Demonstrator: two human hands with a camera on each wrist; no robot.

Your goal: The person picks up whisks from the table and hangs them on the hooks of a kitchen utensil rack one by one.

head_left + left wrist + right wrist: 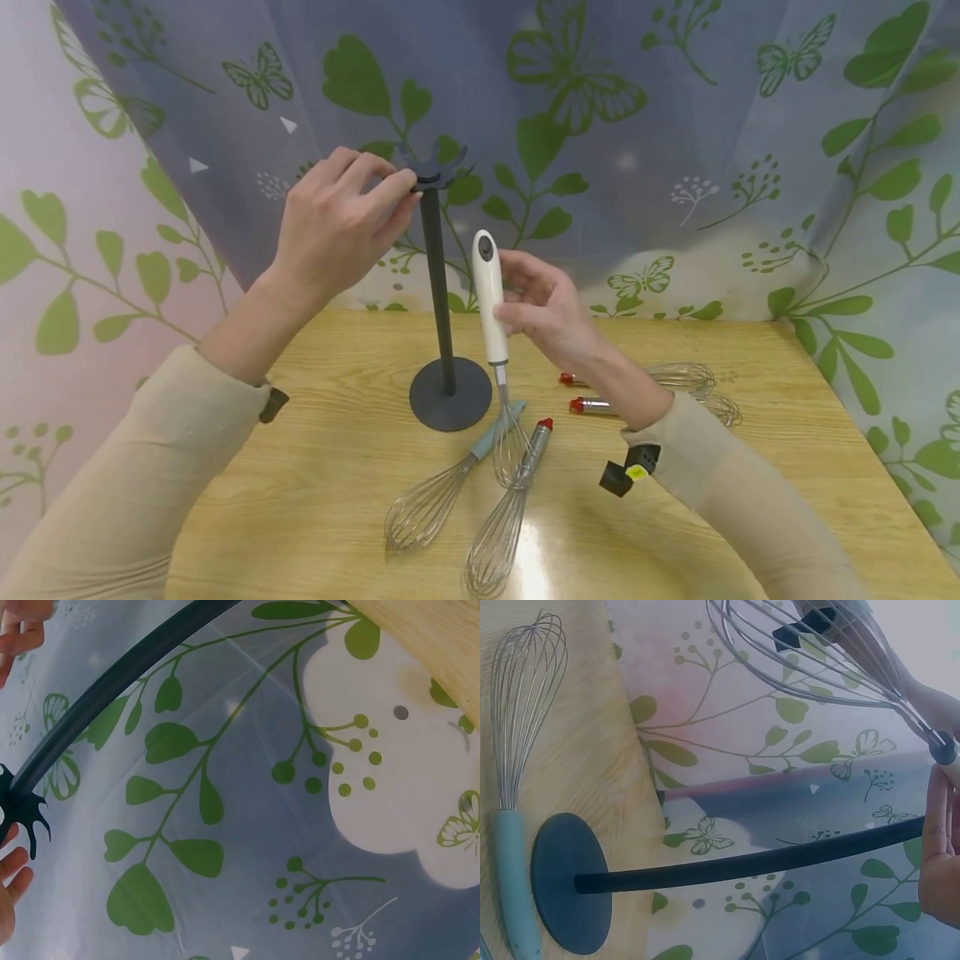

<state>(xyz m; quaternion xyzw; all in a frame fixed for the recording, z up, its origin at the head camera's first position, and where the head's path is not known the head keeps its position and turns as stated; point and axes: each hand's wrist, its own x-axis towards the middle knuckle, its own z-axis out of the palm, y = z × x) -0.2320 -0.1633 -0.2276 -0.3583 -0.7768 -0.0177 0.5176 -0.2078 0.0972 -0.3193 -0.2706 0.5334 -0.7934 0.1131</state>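
My left hand [345,212] pinches the edge of the hooked top [447,179] of a dark utensil stand [437,283], thumb below and fingers above. To the right of the pole, my right hand [551,312] holds a whisk with a white handle [490,304] upright, wires pointing down. Its dark collar [942,747] and wire loops show in the right wrist view. Below it on the table lie a whisk with a teal handle [491,435] and a metal whisk with a red end [534,457]. The held whisk's wires overlap both in the head view.
Two more red-ended whisks, one nearer [596,406] and one farther [678,377], lie behind my right forearm. The stand's round base [465,417] rests on the wooden table [300,467]. A leaf-patterned curtain [675,150] hangs behind the table.
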